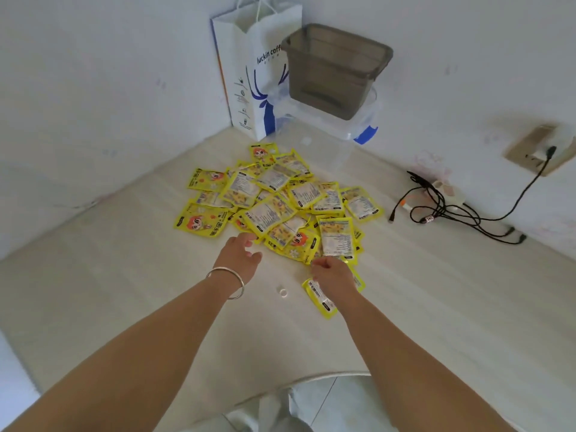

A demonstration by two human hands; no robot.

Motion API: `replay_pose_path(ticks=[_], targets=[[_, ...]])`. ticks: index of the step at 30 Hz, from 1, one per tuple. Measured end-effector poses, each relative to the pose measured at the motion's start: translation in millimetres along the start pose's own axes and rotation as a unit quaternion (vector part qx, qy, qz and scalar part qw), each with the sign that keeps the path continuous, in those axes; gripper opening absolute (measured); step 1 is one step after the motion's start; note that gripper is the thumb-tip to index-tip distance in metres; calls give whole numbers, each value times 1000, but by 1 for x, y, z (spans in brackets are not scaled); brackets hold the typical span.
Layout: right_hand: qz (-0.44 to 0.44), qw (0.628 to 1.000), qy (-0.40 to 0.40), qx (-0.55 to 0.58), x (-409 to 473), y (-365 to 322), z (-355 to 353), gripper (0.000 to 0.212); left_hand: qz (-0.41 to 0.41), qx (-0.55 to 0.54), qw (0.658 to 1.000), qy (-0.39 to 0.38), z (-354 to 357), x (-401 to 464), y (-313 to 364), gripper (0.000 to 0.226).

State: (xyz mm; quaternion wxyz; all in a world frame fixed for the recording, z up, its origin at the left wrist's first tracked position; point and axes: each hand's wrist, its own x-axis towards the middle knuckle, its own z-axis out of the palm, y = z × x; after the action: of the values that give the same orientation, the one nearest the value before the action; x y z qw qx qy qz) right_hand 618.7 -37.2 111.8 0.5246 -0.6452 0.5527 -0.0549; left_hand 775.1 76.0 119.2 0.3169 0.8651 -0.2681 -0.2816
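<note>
From the head view, both arms stretch forward over the pale tabletop (124,244) toward the pile of yellow packets (274,198), which spreads across the middle of the surface, straight ahead of the person and beyond both hands.

The left hand (241,254), with a bangle (229,283) on its wrist, is at the pile's near edge. Its fingers are loosely spread and hold nothing, and the fingertips are just short of, or barely touching, the closest packets. The nearest of these lie ahead of it and a little to its right.

The right hand (333,272) is nearer to the work. Its fingers are curled at the lower edge of the near packet (338,236) and appear to pinch it, though the grip itself is partly hidden. That packet shows its printed label, and its long axis runs away from the person, almost in line with the forearm. A loose packet (319,296) lies flat under the right wrist, angled toward the person, apart from the pile. A small white ring (283,292) sits on the tabletop between the two forearms.

My judgement is that the right hand is better placed to lift a packet, and that any container lies far beyond the pile. In the corner, a grey bin (333,73) stands on a clear box (327,141) beside a paper bag (246,73). Dark cables (452,210) lie off to the right.
</note>
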Motion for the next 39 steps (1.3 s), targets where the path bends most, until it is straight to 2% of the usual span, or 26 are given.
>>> replay_pose_path(ticks=[5, 8, 12, 16, 19, 25, 29, 31, 39], targets=[[-39, 990, -23, -130, 41, -27, 7, 32, -23, 34, 999, 9, -4, 46, 0, 39], [-95, 961, -18, -259, 59, -34, 11, 40, 0, 110, 994, -8, -2, 65, 9, 48], [-95, 933, -11, -346, 73, -38, 16, 58, 41, 213, 975, -46, 9, 82, 28, 71], [-84, 917, 19, -390, 80, -40, 24, 76, 38, 304, 949, -78, 30, 97, 41, 104], [-66, 913, 19, -402, 88, -46, 29, 87, 22, 340, 937, -75, 44, 105, 42, 110], [-18, 901, 17, -432, 99, -52, 28, 92, 62, 367, 926, -59, 51, 116, 44, 85], [12, 901, 18, -434, 99, -52, 27, 93, 107, 377, 920, -27, 41, 118, 43, 48], [36, 902, 6, -430, 100, -52, 25, 92, 120, 369, 921, -10, 34, 120, 41, 37], [46, 912, -27, -408, 98, -54, 25, 81, 97, 274, 957, 6, 17, 124, 37, 38]])
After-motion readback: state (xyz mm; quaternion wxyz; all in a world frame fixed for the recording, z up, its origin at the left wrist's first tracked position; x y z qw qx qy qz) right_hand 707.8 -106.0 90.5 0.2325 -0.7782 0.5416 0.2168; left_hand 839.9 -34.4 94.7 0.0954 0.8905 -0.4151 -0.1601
